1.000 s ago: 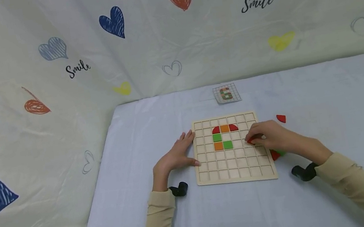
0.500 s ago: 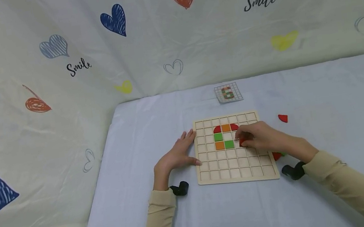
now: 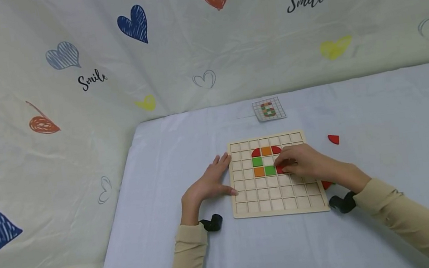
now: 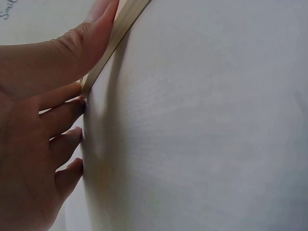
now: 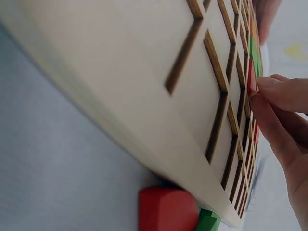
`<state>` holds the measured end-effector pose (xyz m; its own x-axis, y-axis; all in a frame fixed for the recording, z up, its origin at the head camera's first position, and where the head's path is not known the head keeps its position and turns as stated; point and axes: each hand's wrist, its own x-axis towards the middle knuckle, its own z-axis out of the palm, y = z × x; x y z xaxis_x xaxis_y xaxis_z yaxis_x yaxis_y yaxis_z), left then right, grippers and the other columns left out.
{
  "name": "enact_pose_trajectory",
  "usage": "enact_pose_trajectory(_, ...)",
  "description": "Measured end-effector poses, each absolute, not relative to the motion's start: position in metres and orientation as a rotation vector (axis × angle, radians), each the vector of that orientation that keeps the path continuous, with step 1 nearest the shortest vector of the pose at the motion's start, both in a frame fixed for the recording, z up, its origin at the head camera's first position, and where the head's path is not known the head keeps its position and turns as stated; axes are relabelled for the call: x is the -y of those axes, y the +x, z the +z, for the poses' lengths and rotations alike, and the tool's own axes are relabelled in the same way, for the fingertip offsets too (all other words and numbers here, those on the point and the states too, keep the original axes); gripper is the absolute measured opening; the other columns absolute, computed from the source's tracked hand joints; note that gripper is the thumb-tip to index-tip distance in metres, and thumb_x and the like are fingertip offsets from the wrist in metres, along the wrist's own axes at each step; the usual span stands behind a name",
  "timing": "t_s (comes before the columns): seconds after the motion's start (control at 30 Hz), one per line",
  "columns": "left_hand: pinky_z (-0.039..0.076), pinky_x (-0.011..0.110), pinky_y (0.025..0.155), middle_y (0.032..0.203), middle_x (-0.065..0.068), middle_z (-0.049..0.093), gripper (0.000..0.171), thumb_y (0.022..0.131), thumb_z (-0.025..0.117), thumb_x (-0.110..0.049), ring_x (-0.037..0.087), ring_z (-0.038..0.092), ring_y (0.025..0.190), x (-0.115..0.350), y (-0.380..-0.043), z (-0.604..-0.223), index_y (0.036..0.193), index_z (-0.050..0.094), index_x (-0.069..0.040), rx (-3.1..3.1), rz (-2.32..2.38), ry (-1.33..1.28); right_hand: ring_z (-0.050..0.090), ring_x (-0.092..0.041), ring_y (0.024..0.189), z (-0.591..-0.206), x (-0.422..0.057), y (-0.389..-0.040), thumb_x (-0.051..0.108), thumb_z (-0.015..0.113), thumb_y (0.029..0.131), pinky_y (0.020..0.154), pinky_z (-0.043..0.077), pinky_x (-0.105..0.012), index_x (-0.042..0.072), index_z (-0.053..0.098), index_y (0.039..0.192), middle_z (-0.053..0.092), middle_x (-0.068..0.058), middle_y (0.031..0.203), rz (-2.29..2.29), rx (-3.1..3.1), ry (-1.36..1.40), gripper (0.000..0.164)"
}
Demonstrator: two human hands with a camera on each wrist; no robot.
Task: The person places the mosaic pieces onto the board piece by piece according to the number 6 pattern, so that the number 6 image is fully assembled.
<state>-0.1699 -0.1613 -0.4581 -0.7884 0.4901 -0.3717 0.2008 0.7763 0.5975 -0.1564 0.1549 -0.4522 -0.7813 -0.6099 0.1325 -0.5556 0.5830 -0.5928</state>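
Since the frame half a second earlier, the right hand [image 3: 300,158] had shifted slightly left, bringing the red piece [image 3: 279,169] to the cell just right of the green square [image 3: 270,170] on the wooden grid board [image 3: 264,193]. Its thumb and finger pinched that piece; whether it was fully seated could not be told. In the inspector's judgement, this gave the nearest occupied row its third piece. The left hand [image 3: 211,182] remained spread, thumb apart, against the board's left edge. The patterned card [image 3: 269,109] lay unmoved beyond the far edge.
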Motion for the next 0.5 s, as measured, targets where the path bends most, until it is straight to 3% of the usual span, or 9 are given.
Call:
enact_pose_trajectory(0.37,0.004,0.043,0.132,0.174,0.000,0.006,0.111,0.084,0.086,-0.025,0.022,-0.005,0.161,0.160,-0.169,-0.459,0.167,0.013,-0.013,-2.449,0.743,0.508,0.068,-0.019,0.094,-0.445,-0.174,-0.146,-0.001,0.077,0.088,0.083,0.062,-0.036,0.008,0.078,0.107,0.076,-0.001,0.103,-1.016,-2.720,-0.911,0.021)
enact_pose_trajectory(0.5,0.005,0.044,0.132,0.174,0.000,0.006,0.111,0.084,0.086,-0.026,0.022,-0.005,0.162,0.160,-0.168,-0.458,0.166,0.013,-0.013,-2.449,0.746,0.514,0.066,-0.014,0.088,-0.442,-0.187,-0.141,-0.001,0.077,0.088,0.077,0.061,-0.030,0.008,0.078,0.105,0.076,0.001,0.100,-1.015,-2.744,-0.875,0.020)
